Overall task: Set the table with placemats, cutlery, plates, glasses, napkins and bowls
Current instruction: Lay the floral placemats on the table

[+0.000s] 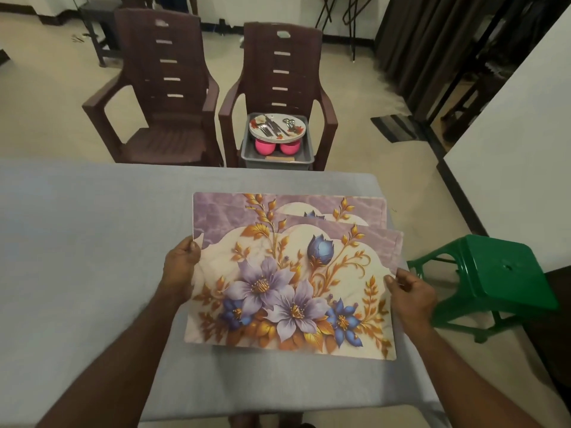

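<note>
**Top placemat held by both short edges**

My left hand (181,264) pinches the left edge of the top placemat (290,291), and my right hand (412,293) pinches its right edge, so its long axis runs straight between my grips. A second placemat (234,208) lies just beyond and under it on the table (92,242), overlapped. I'd judge the top one has to come clear, probably leftward. Well beyond my grip, a grey tub (247,146) on the chair (278,72) holds pink bowls (278,147), with plates (276,131) and cutlery (272,126) stacked on top.
</note>
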